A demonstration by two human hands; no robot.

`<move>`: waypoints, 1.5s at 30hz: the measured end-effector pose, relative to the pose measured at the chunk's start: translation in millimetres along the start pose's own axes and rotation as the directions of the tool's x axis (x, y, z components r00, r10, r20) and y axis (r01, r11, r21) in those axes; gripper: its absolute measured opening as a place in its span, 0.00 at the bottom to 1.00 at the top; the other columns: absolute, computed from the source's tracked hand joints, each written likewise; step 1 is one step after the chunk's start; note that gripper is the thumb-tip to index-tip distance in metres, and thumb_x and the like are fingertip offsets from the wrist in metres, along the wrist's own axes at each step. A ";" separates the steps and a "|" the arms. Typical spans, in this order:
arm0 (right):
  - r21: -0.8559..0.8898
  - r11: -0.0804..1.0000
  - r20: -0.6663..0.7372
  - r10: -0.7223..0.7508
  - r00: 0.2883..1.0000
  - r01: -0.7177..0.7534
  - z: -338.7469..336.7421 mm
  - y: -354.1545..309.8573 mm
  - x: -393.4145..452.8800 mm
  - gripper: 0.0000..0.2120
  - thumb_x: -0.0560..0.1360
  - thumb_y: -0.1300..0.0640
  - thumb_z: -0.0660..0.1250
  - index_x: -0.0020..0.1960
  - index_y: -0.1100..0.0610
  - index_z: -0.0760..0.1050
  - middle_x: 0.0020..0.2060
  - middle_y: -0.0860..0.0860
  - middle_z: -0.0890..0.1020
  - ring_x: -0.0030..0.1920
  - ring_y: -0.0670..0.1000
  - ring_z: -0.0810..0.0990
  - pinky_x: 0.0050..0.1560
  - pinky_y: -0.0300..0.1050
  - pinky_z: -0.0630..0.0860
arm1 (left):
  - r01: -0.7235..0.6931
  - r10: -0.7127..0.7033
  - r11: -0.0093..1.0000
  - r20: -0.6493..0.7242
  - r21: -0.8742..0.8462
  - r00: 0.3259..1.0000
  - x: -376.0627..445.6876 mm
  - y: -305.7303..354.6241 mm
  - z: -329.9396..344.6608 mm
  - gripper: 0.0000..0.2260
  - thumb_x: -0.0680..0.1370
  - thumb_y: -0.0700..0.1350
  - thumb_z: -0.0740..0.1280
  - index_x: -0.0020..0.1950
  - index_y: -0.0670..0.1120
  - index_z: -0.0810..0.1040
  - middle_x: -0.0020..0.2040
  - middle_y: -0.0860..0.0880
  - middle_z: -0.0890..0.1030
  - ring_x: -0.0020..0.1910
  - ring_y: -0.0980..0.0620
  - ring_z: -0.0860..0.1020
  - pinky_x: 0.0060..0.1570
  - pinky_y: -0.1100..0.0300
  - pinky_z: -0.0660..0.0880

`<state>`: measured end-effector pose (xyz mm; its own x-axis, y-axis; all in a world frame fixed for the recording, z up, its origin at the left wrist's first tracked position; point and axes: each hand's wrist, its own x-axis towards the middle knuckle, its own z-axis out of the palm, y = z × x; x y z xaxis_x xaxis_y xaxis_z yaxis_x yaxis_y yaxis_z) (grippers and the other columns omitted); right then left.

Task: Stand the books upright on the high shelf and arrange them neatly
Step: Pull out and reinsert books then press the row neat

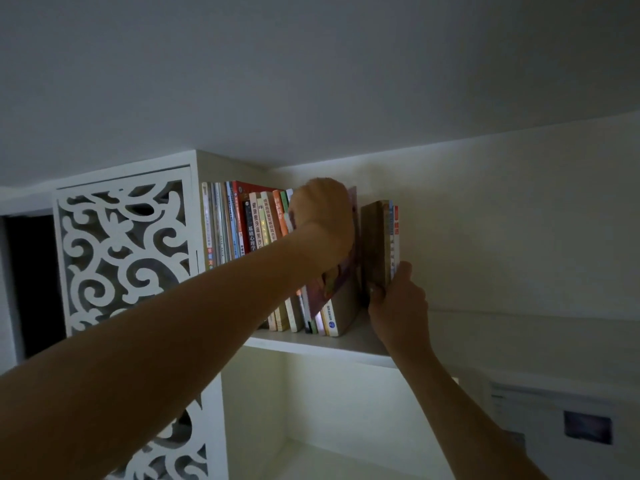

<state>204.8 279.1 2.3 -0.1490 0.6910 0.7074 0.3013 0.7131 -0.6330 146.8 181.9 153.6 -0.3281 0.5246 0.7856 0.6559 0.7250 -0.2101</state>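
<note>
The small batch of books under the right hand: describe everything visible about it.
The small batch of books stands upright on the high shelf, apart from the main row across a gap. A thick brownish page block faces the camera; thinner blue and red spines lie behind it. The right hand grips its lower edge.

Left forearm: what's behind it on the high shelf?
Colourful upright book spines show above the left forearm, and book bottoms below it on the white shelf board. Their middles are covered.
</note>
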 end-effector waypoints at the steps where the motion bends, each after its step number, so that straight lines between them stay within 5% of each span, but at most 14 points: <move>1: -0.003 1.000 -0.006 -0.005 1.000 0.005 0.9 0.9 0.6 0.17 0.82 0.54 0.66 0.66 0.60 0.65 0.57 0.60 0.81 0.51 0.60 0.83 0.46 0.48 0.81 | 0.010 -0.008 0.997 0.031 -0.082 0.999 -2.2 -1.5 1.6 0.09 0.83 0.44 0.66 0.49 0.40 0.73 0.37 0.46 0.69 0.34 0.51 0.70 0.34 0.59 0.69; 5: -0.014 1.000 -0.001 -0.027 1.000 0.027 2.4 0.6 0.9 0.15 0.82 0.54 0.65 0.64 0.58 0.65 0.54 0.57 0.81 0.47 0.57 0.83 0.44 0.47 0.82 | -0.041 0.032 0.980 -0.052 -0.195 0.998 -20.1 1.7 11.2 0.17 0.83 0.36 0.61 0.73 0.38 0.68 0.43 0.45 0.70 0.38 0.51 0.74 0.36 0.62 0.72; 11: -0.029 0.996 0.091 -0.082 0.992 0.085 1.9 -4.5 0.5 0.11 0.83 0.52 0.61 0.61 0.57 0.64 0.47 0.51 0.78 0.42 0.54 0.79 0.42 0.46 0.77 | -0.009 0.092 0.860 0.138 -0.510 0.986 -21.4 9.3 6.7 0.09 0.82 0.39 0.63 0.58 0.36 0.77 0.53 0.42 0.80 0.49 0.45 0.82 0.51 0.52 0.83; 14: -0.007 0.995 0.089 -0.094 0.992 0.095 0.6 -5.7 -0.6 0.11 0.84 0.49 0.59 0.58 0.56 0.64 0.44 0.51 0.78 0.36 0.50 0.75 0.33 0.37 0.68 | 0.048 -0.016 0.756 0.055 -0.653 0.998 -20.2 14.0 18.5 0.19 0.82 0.38 0.63 0.73 0.39 0.69 0.56 0.42 0.78 0.49 0.49 0.80 0.50 0.55 0.82; 16: 0.017 0.997 0.086 -0.082 0.993 0.081 0.8 -5.8 0.4 0.10 0.85 0.48 0.57 0.56 0.56 0.65 0.43 0.51 0.78 0.34 0.44 0.73 0.30 0.34 0.62 | 0.074 -0.134 0.624 -0.013 -0.778 0.991 -24.4 17.3 31.0 0.19 0.83 0.37 0.64 0.72 0.40 0.64 0.55 0.41 0.79 0.46 0.47 0.82 0.45 0.53 0.84; 20: 0.019 0.993 0.139 -0.116 0.983 0.114 3.2 -3.0 2.2 0.14 0.83 0.44 0.60 0.57 0.55 0.66 0.47 0.52 0.83 0.38 0.49 0.80 0.35 0.37 0.72 | 0.042 -0.141 0.500 -0.034 -0.865 0.989 -40.2 31.9 67.4 0.17 0.85 0.42 0.60 0.71 0.38 0.62 0.54 0.41 0.80 0.47 0.42 0.84 0.44 0.51 0.83; 24: -0.077 0.987 0.195 -0.125 0.973 0.142 2.8 -2.0 2.9 0.23 0.80 0.42 0.66 0.64 0.58 0.67 0.53 0.53 0.82 0.49 0.56 0.83 0.47 0.41 0.74 | -0.055 -0.065 0.528 -0.105 -0.848 0.992 -57.4 40.2 88.0 0.27 0.80 0.62 0.53 0.65 0.40 0.69 0.49 0.43 0.83 0.41 0.45 0.83 0.39 0.61 0.78; 26: -0.074 0.990 0.174 -0.106 0.979 0.120 4.3 -1.3 4.1 0.18 0.83 0.43 0.61 0.62 0.56 0.66 0.55 0.54 0.82 0.48 0.55 0.82 0.47 0.40 0.72 | -0.110 -0.025 0.590 -0.155 -0.799 0.988 -59.3 37.0 96.5 0.22 0.83 0.59 0.54 0.63 0.42 0.72 0.52 0.44 0.81 0.44 0.50 0.79 0.44 0.62 0.76; 29: 0.020 0.997 0.148 -0.079 0.986 0.077 6.1 -2.3 3.4 0.16 0.85 0.40 0.49 0.57 0.52 0.65 0.53 0.53 0.83 0.43 0.50 0.79 0.44 0.42 0.72 | -0.140 -0.058 0.828 -0.331 -0.543 0.942 -60.3 29.6 108.3 0.21 0.86 0.56 0.54 0.69 0.44 0.75 0.60 0.43 0.77 0.54 0.50 0.72 0.56 0.56 0.77; 32: 0.045 0.992 0.170 -0.125 0.977 0.119 5.2 -3.8 0.9 0.22 0.83 0.37 0.48 0.62 0.52 0.68 0.51 0.52 0.83 0.45 0.51 0.82 0.42 0.43 0.75 | -0.160 -0.110 0.880 -0.520 -0.448 0.847 -61.4 23.5 119.1 0.29 0.84 0.55 0.59 0.81 0.41 0.63 0.70 0.39 0.71 0.66 0.44 0.70 0.65 0.48 0.72; 37: -0.057 0.965 0.227 -0.237 0.945 0.256 11.8 1.1 -0.3 0.23 0.81 0.43 0.64 0.70 0.54 0.66 0.64 0.54 0.80 0.58 0.56 0.82 0.54 0.47 0.80 | -0.153 -0.203 0.820 -0.530 -0.551 0.823 -55.1 -3.2 137.8 0.24 0.85 0.50 0.60 0.80 0.45 0.66 0.70 0.41 0.70 0.68 0.42 0.70 0.66 0.45 0.71; 40: -0.040 0.967 0.205 -0.240 0.949 0.253 12.6 1.7 0.8 0.22 0.81 0.43 0.65 0.69 0.53 0.67 0.62 0.53 0.80 0.56 0.55 0.82 0.52 0.47 0.80 | -0.201 -0.204 0.749 -0.508 -0.631 0.837 -53.8 -12.0 136.9 0.23 0.84 0.53 0.60 0.78 0.46 0.66 0.70 0.44 0.68 0.68 0.47 0.68 0.66 0.49 0.67; 43: -0.041 0.966 0.209 -0.243 0.947 0.256 14.2 4.0 2.0 0.22 0.80 0.41 0.63 0.68 0.52 0.67 0.61 0.52 0.80 0.55 0.53 0.82 0.51 0.44 0.80 | -0.225 -0.280 0.571 -0.445 -0.789 0.850 -47.3 -25.5 130.6 0.22 0.85 0.51 0.56 0.78 0.45 0.65 0.71 0.48 0.64 0.69 0.48 0.68 0.67 0.43 0.71; 45: -0.040 0.963 0.209 -0.252 0.945 0.265 15.0 4.0 1.8 0.24 0.79 0.38 0.62 0.68 0.52 0.66 0.61 0.51 0.80 0.55 0.52 0.82 0.52 0.45 0.82 | -0.231 -0.273 0.560 -0.441 -0.796 0.855 -38.8 -38.1 127.5 0.21 0.85 0.50 0.56 0.79 0.48 0.65 0.70 0.53 0.63 0.69 0.50 0.68 0.66 0.41 0.73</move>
<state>191.6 285.0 -3.7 -0.4135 0.4982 0.7621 0.2879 0.8656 -0.4096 47.8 190.9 56.9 -0.1601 0.0538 0.9856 0.9840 -0.0708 0.1637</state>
